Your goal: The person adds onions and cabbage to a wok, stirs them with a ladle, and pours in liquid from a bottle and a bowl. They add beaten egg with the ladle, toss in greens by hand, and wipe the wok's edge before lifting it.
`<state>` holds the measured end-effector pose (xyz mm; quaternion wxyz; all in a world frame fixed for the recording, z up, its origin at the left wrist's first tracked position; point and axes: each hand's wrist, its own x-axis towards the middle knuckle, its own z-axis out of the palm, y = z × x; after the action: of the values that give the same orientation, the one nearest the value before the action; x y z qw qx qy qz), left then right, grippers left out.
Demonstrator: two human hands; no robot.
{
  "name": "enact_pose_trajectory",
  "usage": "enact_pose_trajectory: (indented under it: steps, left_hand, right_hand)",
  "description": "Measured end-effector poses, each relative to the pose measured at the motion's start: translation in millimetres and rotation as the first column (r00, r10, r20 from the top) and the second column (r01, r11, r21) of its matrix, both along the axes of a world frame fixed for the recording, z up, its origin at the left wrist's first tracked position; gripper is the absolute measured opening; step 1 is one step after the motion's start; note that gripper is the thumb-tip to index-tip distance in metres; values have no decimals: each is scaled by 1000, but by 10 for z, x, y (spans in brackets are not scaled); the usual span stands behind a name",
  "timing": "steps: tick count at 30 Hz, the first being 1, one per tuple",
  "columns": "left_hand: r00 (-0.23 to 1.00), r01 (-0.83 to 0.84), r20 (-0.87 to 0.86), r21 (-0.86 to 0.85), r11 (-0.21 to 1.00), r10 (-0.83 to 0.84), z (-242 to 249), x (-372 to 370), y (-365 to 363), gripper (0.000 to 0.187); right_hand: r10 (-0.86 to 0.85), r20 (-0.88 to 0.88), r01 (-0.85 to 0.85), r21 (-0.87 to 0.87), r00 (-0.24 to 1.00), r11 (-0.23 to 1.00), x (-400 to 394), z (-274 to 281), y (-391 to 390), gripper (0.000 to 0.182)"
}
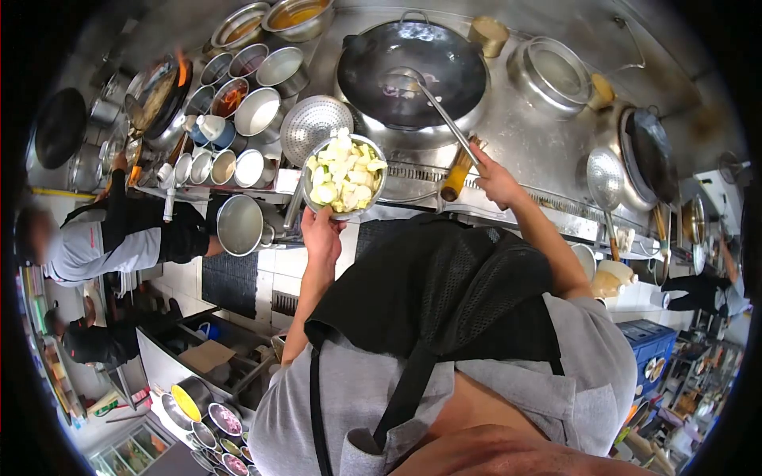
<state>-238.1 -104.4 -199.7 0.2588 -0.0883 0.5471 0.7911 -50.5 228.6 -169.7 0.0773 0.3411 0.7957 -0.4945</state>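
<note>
- Grey short-sleeved top [595,341], open at the neck
- Black apron [373,293] with mesh fabric [484,278]
- Black straps [405,389] running from the apron
- Bare left hand [321,230], bare right hand [498,182]

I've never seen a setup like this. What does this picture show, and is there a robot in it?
No robot: these are a person's bare hands, seen by a camera worn on the head, looking forward and down. The left hand holds a metal bowl of pale, chopped pieces. The right hand grips a ladle reaching into a dark wok. On the steel worktop, a perforated strainer and metal containers sit left of the wok.
</note>
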Motion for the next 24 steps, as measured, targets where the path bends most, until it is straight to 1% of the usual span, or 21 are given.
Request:
enact_pose_trajectory:
  steps: [2, 3, 5, 6, 8, 9, 11, 12, 15, 16, 18, 19, 20, 22, 23, 24]
  left_hand:
    - [1000, -12, 6, 12, 1000, 12, -47, 28, -10, 23]
    - [1000, -24, 9, 22, 999, 24, -62, 37, -26, 23]
    - [999, -36, 22, 23, 999, 36, -7, 61, -50, 22]
    - [998, -49, 35, 25, 998, 48, 12, 69, -58, 22]
    - [999, -44, 34, 27, 999, 43, -15, 54, -102, 21]
    - [999, -36, 30, 28, 999, 35, -33, 50, -124, 21]
    - [998, -50, 31, 5, 999, 50, -69, 46, -149, 21]
    - [997, -65, 29, -19, 998, 65, -76, 24, -150, 22]
    - [998, -54, 17, 3, 999, 54, -36, 26, -195, 22]
    - [999, -50, 18, 5, 999, 50, -19, 7, -192, 22]
    - [999, -41, 33, -8, 999, 42, -3, 13, -198, 23]
    - [999, -37, 37, -5, 999, 37, -8, 14, -188, 23]
    - [999, -20, 28, 2, 1000, 20, -13, 5, -176, 23]
    - [1000, -4, 13, 9, 1000, 4, -29, -12, -161, 23]
    - [1000, -2, 11, 6, 1000, 1, -50, -19, -153, 23]
    - [1000, 4, 11, 0, 1000, -4, -61, -15, -160, 23]
  right_hand:
    - [39, -29, -34, 137, 999, 990, 13, -20, 13, 82]
    - [38, -25, -35, 135, 999, 990, 34, -5, 28, 82]
    - [19, 20, -24, 251, 1000, 968, 53, 121, 46, 83]
    - [21, 22, -26, 252, 1000, 967, 58, 106, 85, 83]
    - [51, 35, -59, 309, 998, 949, 68, 34, 169, 82]
    - [53, 36, -62, 310, 998, 949, 71, -1, 184, 82]
    - [61, 178, -118, 332, 982, 936, 41, 5, 183, 84]
    - [66, 175, -122, 338, 982, 933, 32, 28, 184, 84]
    - [65, 14, -67, 287, 998, 955, 195, 184, -53, 83]
    - [61, 15, -63, 289, 998, 955, 207, 174, -74, 83]
    - [152, 60, -164, 401, 986, 901, 249, 107, -113, 84]
    - [153, 141, -193, 347, 978, 918, 194, 73, -108, 83]
    - [149, 144, -191, 350, 978, 917, 165, 68, -96, 83]
    - [142, 209, -209, 346, 968, 915, 95, 87, -85, 83]
    - [143, 202, -208, 349, 969, 914, 120, 161, -86, 83]
    - [164, 133, -201, 358, 978, 912, 241, 269, -108, 83]
